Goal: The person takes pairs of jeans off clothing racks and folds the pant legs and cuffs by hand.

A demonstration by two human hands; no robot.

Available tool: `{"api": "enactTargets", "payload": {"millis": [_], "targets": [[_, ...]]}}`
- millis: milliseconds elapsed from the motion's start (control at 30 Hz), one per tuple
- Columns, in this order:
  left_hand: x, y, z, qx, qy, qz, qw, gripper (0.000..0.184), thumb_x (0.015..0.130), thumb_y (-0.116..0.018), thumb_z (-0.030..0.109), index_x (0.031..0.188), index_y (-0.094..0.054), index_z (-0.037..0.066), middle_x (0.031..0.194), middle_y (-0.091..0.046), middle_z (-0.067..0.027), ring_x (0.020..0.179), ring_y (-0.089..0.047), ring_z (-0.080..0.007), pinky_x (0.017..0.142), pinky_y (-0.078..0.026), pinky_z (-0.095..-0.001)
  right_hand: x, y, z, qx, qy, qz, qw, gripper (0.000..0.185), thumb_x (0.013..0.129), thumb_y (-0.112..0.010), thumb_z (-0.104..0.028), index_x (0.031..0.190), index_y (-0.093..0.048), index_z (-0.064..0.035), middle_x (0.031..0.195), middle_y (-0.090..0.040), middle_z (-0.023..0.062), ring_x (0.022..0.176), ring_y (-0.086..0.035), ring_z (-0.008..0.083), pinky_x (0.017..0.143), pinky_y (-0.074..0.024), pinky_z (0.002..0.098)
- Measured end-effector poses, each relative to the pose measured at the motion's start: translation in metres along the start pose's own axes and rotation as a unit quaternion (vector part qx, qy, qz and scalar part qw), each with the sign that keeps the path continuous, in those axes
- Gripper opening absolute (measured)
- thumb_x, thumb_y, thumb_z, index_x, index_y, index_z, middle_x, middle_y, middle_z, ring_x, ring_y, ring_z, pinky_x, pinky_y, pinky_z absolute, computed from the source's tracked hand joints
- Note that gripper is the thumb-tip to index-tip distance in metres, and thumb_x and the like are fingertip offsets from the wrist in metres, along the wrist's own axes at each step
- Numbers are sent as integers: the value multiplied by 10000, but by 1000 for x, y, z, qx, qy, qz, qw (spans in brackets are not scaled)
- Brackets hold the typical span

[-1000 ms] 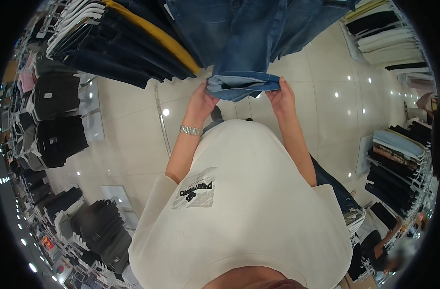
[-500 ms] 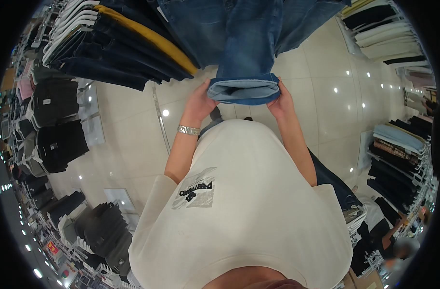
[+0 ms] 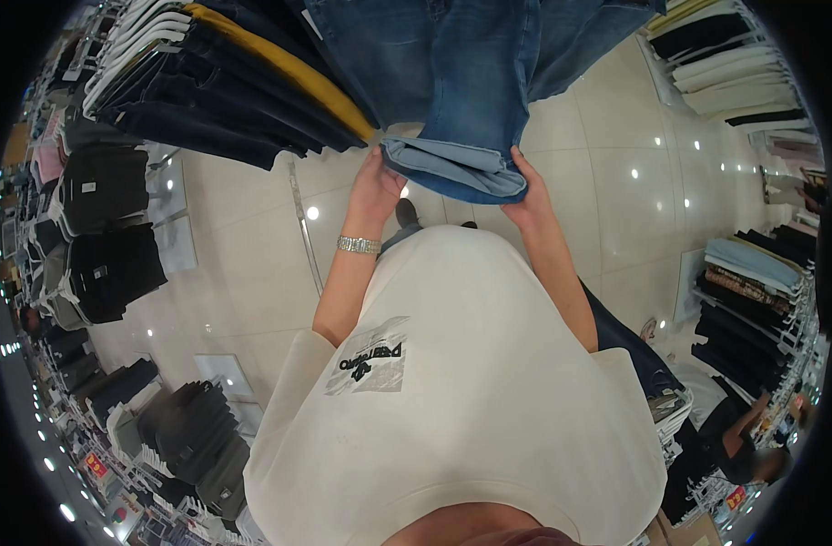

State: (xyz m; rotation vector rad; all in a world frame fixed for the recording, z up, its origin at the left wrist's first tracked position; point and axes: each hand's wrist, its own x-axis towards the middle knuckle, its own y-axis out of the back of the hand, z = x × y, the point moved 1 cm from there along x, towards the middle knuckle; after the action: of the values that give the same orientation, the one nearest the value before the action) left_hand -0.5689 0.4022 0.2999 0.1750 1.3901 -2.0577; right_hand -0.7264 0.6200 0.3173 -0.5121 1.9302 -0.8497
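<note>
A blue pair of jeans hangs at the top of the head view, one leg coming down toward me. Its folded hem shows the paler inside of the denim and tilts lower on the right. My left hand, below a metal-band watch, is closed on the hem's left edge. On the opposite edge, my right hand grips the hem, thumb toward the top. Fingers of both hands are partly hidden by the cloth.
Dark trousers and a mustard pair hang on white hangers at upper left. Racks of dark garments line the left side. Folded clothes hang at right, with a person at lower right. Pale tiled floor lies below.
The hem has gone from level and open to slanted and flatter, its right side lower. My left hand shifted slightly left. The person at lower right has moved.
</note>
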Motion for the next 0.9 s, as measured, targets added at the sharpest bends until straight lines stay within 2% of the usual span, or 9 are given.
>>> {"api": "enactTargets", "payload": {"millis": [67, 167, 267, 367, 467, 667, 767, 900], "targets": [[0, 2, 0, -22, -6, 1, 1000, 230, 1057, -441, 216, 1172, -586, 79, 1164, -679, -67, 1065, -659, -192, 931, -550, -346, 1, 3, 1, -1, -10, 4, 1000, 374, 978, -606, -281, 1231, -552, -11, 1192, -656, 153, 1088, -650, 283, 964, -517, 419], [-4, 4, 5, -23, 0, -30, 999, 237, 1052, -445, 217, 1156, -598, 68, 1131, -693, -73, 1067, -661, -207, 935, -548, -347, -3, -1, 4, -19, -1, 3, 1000, 318, 1002, -546, -283, 1207, -603, -48, 1194, -666, 112, 1101, -640, 256, 960, -508, 388], [-1, 18, 5, -45, 25, -13, 999, 292, 1053, -406, 243, 1197, -560, 40, 1208, -643, -119, 1144, -606, -260, 996, -493, -394, -1, 1, 6, -8, 10, 11, 1000, 275, 1003, -543, -272, 1147, -627, -54, 1118, -694, 97, 1025, -670, 239, 905, -538, 374], [-14, -8, 9, -26, 51, 53, 997, 306, 1041, -445, 271, 1176, -580, 32, 1226, -640, -129, 1148, -598, -281, 1009, -473, -407, -4, -3, 5, 8, 13, -2, 1000, 263, 1000, -546, -280, 1113, -632, -58, 1077, -703, 93, 983, -682, 233, 876, -551, 366], [-13, -5, 9, -30, 66, 47, 996, 323, 1034, -472, 297, 1171, -593, 31, 1222, -644, -132, 1144, -595, -286, 1008, -464, -407, -6, -7, 4, 7, 16, -2, 1000, 247, 993, -554, -280, 1069, -643, -62, 1051, -707, 90, 981, -677, 234, 883, -540, 371], [-9, 1, 8, -17, 50, 78, 996, 308, 1013, -535, 290, 1170, -596, 31, 1198, -653, -124, 1112, -609, -276, 984, -476, -407, 2, 1, -9, 25, 72, 11, 997, 256, 987, -550, -278, 1001, -665, -49, 1004, -716, 102, 978, -666, 260, 917, -503, 398], [-13, -10, 14, 8, 42, 77, 996, 268, 981, -607, 314, 1058, -641, 60, 1066, -697, -90, 996, -660, -227, 891, -532, -357, 1, -3, -14, 25, 68, -9, 997, 270, 990, -544, -282, 1003, -664, -41, 1006, -716, 111, 979, -665, 266, 922, -500, 404], [-9, -7, 14, 20, 39, 58, 997, 242, 983, -604, 297, 1052, -640, 68, 1060, -699, -78, 990, -663, -199, 886, -537, -342, 5, 3, -16, 21, 70, -20, 997, 284, 993, -538, -293, 1005, -664, -39, 1009, -717, 113, 987, -665, 266, 926, -502, 403]]}}
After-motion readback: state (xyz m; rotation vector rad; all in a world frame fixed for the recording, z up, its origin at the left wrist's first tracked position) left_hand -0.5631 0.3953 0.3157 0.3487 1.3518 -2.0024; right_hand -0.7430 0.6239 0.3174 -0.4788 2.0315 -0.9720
